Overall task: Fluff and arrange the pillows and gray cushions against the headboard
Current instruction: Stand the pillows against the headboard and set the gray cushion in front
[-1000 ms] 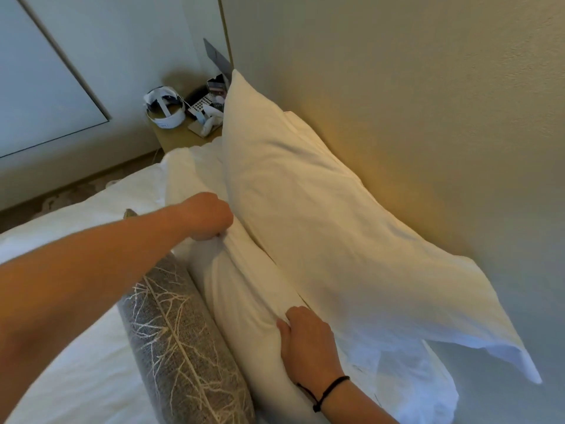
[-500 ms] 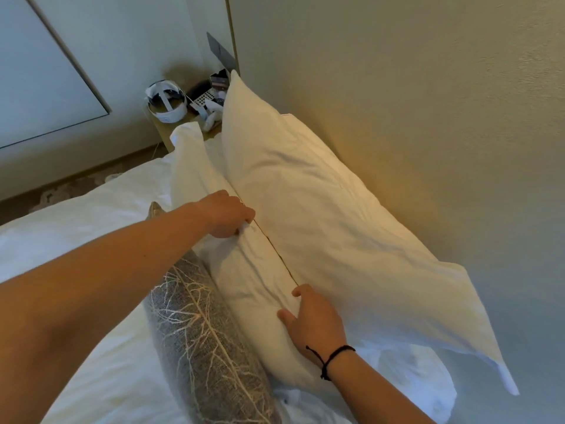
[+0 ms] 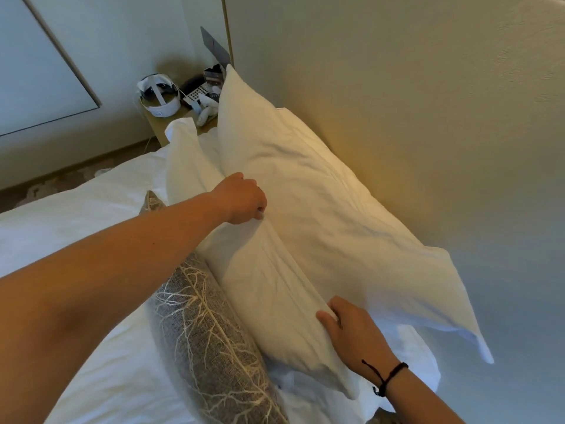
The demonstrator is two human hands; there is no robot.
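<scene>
Two white pillows stand on edge along the beige headboard (image 3: 412, 123). The back pillow (image 3: 330, 206) leans on the headboard. The front pillow (image 3: 263, 289) rests against it. My left hand (image 3: 244, 198) pinches the front pillow's top edge near its far end. My right hand (image 3: 354, 335), with a black cord at the wrist, grips the same top edge near its close end. A gray cushion (image 3: 211, 341) with a pale branch pattern leans against the front pillow's bed side; my left forearm hides its far part.
White bedding (image 3: 85, 215) covers the mattress to the left. A wooden nightstand (image 3: 162, 123) beyond the pillows holds a white headset (image 3: 159, 97), a phone and small items. Crumpled white fabric (image 3: 409, 356) lies under the pillows' near ends.
Both hands have lifted the front pillow upright and pushed it toward the back pillow. The gray cushion has followed and stands closer to the headboard.
</scene>
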